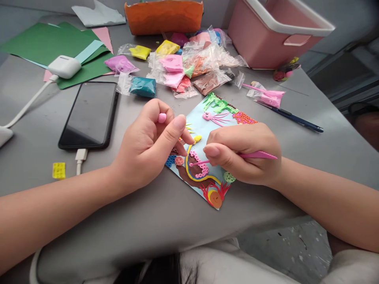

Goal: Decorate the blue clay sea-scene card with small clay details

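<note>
My left hand [151, 144] has its fingers curled round a small lump of pink clay [162, 117], which shows by the bent index finger. In my right hand [244, 154] I grip a pink clay modelling tool [259, 155]. Its thin tip touches or hovers over small pink clay rings [202, 170] on a brown patch. Beneath both hands lies a light blue card [194, 122] covered in clay sea shapes. Among them are a pink squid [208, 116], a yellow and blue curved strip [187, 161] and an orange round piece [216, 199] with red strands. My hands cover parts of the card.
Several clay packets [177, 67] lie behind the card. A phone [89, 114] with a cable, a white charging case [64, 66] and green paper [35, 43] are left. A pink bin [266, 43] and an orange box [164, 17] stand behind; a dark pen [291, 116] lies right.
</note>
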